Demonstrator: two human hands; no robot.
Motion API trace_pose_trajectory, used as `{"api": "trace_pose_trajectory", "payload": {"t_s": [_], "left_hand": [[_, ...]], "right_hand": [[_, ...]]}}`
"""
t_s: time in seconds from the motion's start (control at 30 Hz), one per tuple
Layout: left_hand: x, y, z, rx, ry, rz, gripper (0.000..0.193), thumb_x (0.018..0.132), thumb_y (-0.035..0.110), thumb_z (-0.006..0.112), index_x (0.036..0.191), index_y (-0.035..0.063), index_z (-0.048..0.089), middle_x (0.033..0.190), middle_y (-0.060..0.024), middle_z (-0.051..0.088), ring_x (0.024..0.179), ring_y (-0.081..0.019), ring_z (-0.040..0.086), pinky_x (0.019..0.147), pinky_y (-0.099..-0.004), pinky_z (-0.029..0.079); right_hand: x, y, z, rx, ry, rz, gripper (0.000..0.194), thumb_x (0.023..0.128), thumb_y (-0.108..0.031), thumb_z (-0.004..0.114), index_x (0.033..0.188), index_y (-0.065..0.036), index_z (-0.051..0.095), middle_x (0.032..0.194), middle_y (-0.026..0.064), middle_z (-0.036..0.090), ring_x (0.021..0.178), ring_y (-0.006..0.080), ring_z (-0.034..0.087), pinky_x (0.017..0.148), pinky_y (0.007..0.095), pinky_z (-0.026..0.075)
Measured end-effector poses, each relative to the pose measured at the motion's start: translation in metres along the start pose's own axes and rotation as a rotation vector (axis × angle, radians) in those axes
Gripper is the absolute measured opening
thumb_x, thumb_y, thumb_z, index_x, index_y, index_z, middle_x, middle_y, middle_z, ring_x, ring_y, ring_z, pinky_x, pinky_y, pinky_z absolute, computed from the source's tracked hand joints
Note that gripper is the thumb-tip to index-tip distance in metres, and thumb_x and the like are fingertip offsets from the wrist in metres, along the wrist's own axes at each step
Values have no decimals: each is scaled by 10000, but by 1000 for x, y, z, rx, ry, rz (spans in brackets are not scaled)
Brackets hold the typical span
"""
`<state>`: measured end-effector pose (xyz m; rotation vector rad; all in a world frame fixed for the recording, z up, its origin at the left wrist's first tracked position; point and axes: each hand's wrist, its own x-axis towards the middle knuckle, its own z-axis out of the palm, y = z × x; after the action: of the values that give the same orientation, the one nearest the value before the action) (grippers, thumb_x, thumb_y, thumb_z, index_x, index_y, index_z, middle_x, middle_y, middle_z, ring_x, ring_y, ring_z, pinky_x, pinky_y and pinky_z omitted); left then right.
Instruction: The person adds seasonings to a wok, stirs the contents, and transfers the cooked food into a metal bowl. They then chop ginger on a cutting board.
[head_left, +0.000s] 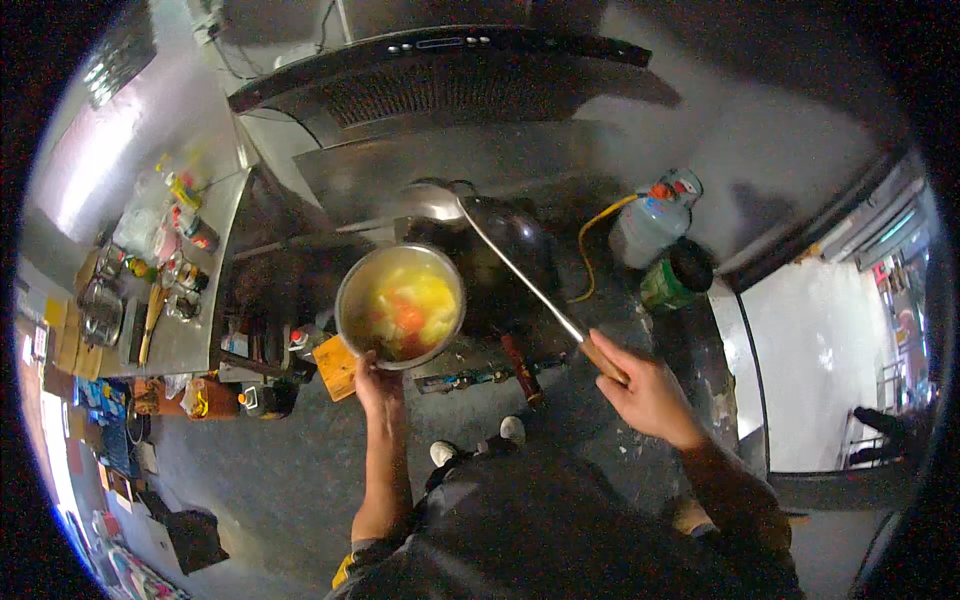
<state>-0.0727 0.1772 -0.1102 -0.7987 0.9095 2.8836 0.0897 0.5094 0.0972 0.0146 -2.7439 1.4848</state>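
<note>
My left hand grips the near rim of a round metal pot. Inside it lie yellow and orange-red pieces of food, slightly blurred. My right hand is closed around the wooden handle of a long metal ladle, whose shaft slants up and to the left. The ladle's bowl end is over the stove, by a shiny metal lid or pan. To the right of that, a dark wok sits on the stove, partly in shadow, with its wooden handle pointing towards me.
A range hood spans above the stove. At right stand a gas cylinder with a yellow hose and a green bucket. A metal counter at left carries bottles and bowls. An orange-brown wooden board lies beside the pot.
</note>
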Motion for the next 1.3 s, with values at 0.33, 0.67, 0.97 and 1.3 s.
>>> {"api": "trace_pose_trajectory", "payload": {"t_s": [0.33,0.67,0.97,1.3], "left_hand": [[-46,43,-67,-35,31,-12,431,813,126,497,1215,-31,495,1241,-175,556,1144,-330,544,972,-480,450],[-70,45,-94,25,91,154,363,826,144,502,1148,-23,517,1168,-150,588,1073,-313,582,912,-478,478],[-62,46,-106,-62,125,116,392,838,151,491,1190,-17,530,1235,-189,547,1147,-360,515,996,-517,405],[-77,51,-82,-59,77,99,362,838,157,502,1145,-34,535,1188,-168,580,1095,-315,563,967,-467,443]], "right_hand": [[39,75,81,317,-8,116,604,843,-80,622,1394,11,395,1052,92,659,812,125,596,687,276,484],[61,93,101,-51,-19,227,550,840,-92,585,1365,-21,436,964,220,641,825,299,648,710,361,487],[10,71,63,25,-45,87,583,828,-77,612,1381,-44,429,923,215,647,773,216,652,680,321,482],[39,102,76,-121,-44,197,580,834,-69,577,1392,-77,418,987,233,644,844,354,654,712,390,492]]}}
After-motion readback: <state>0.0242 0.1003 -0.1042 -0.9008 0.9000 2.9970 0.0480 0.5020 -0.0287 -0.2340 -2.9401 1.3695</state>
